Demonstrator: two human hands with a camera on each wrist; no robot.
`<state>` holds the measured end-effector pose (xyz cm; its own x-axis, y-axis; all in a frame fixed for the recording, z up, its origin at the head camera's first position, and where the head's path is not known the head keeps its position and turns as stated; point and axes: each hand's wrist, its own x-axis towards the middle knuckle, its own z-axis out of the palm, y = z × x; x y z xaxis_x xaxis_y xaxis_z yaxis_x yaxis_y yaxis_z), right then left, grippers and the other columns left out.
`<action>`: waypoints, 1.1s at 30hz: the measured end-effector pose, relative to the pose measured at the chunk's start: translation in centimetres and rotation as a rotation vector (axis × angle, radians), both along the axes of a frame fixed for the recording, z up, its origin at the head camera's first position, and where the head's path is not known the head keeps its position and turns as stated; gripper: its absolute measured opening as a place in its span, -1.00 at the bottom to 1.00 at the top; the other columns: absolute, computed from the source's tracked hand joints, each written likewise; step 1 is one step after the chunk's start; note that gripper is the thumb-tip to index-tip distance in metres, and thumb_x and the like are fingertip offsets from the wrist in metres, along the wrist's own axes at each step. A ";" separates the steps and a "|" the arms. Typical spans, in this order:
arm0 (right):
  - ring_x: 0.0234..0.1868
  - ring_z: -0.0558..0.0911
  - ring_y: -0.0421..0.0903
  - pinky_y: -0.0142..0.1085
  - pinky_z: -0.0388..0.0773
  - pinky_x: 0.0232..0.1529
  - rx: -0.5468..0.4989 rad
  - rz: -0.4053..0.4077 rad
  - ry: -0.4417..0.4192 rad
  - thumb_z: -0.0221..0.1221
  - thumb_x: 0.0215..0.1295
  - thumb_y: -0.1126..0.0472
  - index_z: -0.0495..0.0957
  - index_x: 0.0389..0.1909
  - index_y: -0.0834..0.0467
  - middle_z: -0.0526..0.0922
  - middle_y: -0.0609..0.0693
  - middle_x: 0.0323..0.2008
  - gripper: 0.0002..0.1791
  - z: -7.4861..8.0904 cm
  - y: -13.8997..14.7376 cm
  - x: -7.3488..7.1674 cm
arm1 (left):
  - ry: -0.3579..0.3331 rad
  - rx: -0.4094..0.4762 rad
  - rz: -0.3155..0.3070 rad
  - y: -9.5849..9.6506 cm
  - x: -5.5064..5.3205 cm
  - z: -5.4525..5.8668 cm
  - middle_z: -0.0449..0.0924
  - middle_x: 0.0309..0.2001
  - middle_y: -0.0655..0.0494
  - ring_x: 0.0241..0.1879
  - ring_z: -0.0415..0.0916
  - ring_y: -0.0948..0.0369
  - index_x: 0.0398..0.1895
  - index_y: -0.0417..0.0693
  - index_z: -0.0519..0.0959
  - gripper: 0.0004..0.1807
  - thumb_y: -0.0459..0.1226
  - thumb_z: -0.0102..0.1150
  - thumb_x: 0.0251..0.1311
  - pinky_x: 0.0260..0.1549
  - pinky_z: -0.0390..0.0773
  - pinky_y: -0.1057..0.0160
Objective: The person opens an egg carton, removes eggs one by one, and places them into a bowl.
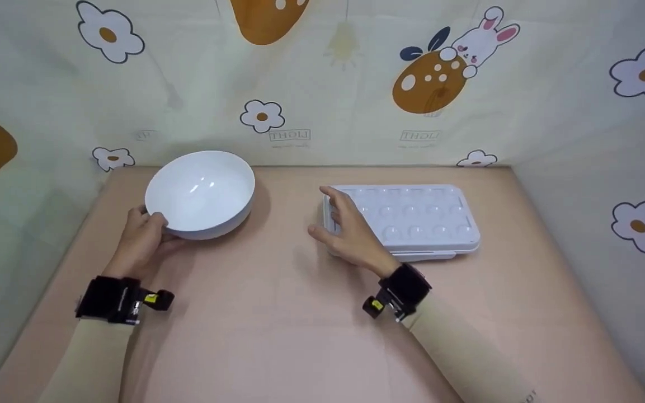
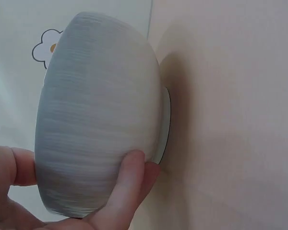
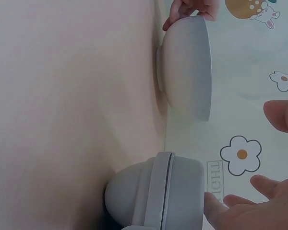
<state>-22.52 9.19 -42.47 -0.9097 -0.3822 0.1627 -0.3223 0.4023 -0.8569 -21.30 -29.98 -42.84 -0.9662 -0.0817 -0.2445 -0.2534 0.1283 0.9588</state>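
A plain white bowl (image 1: 202, 193) is at the back left, its inside facing up and somewhat toward me. My left hand (image 1: 140, 238) grips its near-left rim, thumb at the rim and fingers beneath the curved outside, as the left wrist view of the bowl (image 2: 96, 110) shows. Whether its foot touches the table I cannot tell. To the right lies a closed white egg box (image 1: 425, 215) with rows of round bumps on its lid. Over its left end my right hand (image 1: 350, 226) is spread, thumb apart from the fingers. One fingertip is close to the lid; contact is unclear.
A pinkish-tan tabletop (image 1: 277, 336) carries both things. Behind it hangs a pale curtain (image 1: 333, 84) printed with flowers and a rabbit, and more of this cloth bounds the left and right sides. A clip handle (image 1: 425, 257) runs along the egg box's front.
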 end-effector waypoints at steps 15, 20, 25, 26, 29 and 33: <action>0.69 0.06 0.11 0.05 0.08 0.63 0.170 0.074 0.107 0.47 0.31 0.12 0.03 0.69 0.14 0.11 0.18 0.65 0.07 -0.5 -1.5 2.3 | 0.018 -0.029 -0.101 4.3 2.9 0.2 0.19 0.35 -0.37 0.05 0.59 0.17 0.67 -0.27 -0.24 -0.24 -0.37 -0.33 0.46 0.07 0.67 0.27; 0.71 -0.07 0.13 0.09 -0.03 0.64 0.171 0.089 0.092 0.45 0.34 0.14 0.02 0.70 0.08 0.06 0.21 0.68 0.05 -0.7 -2.2 3.8 | 0.024 -0.022 -0.147 5.2 3.4 0.1 0.23 0.35 -0.38 0.05 0.59 0.09 0.68 -0.26 -0.19 -0.25 -0.39 -0.30 0.45 0.04 0.69 0.24; 0.69 0.00 0.18 0.11 0.00 0.64 0.119 0.069 0.117 0.43 0.34 0.22 0.09 0.67 0.12 0.07 0.27 0.66 -0.01 -1.3 -2.7 4.7 | 0.027 -0.025 -0.185 5.4 3.8 0.2 0.21 0.43 -0.42 0.14 0.54 0.01 0.68 -0.26 -0.17 -0.25 -0.41 -0.30 0.45 0.05 0.67 0.26; 0.69 0.03 0.19 0.10 0.03 0.63 0.108 0.063 0.126 0.43 0.33 0.24 0.11 0.66 0.14 0.09 0.28 0.65 -0.02 -1.4 -2.7 4.8 | 0.028 -0.030 -0.192 5.3 3.8 0.2 0.20 0.45 -0.42 0.18 0.52 -0.01 0.68 -0.26 -0.17 -0.25 -0.40 -0.31 0.45 0.06 0.66 0.26; 0.66 0.11 0.21 0.07 0.08 0.62 0.089 0.050 0.136 0.43 0.32 0.26 0.14 0.65 0.15 0.14 0.28 0.63 -0.04 -1.6 -2.7 5.0 | 0.035 -0.058 -0.220 5.1 3.8 0.2 0.18 0.47 -0.42 0.26 0.45 -0.06 0.68 -0.26 -0.16 -0.26 -0.39 -0.31 0.46 0.10 0.62 0.30; 0.65 0.14 0.20 0.01 0.16 0.60 0.080 0.063 0.127 0.42 0.33 0.28 0.13 0.65 0.17 0.12 0.28 0.63 -0.05 -1.6 -2.4 5.1 | 0.042 -0.088 -0.274 5.0 3.6 0.0 0.10 0.53 -0.42 0.34 0.38 -0.10 0.69 -0.22 -0.20 -0.27 -0.37 -0.32 0.50 0.17 0.57 0.27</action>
<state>-17.42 6.78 -44.09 -0.8574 -0.4544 0.2416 -0.4527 0.4428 -0.7739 -17.67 -24.99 -42.82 -0.9643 0.1651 -0.2069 -0.1577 0.2696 0.9500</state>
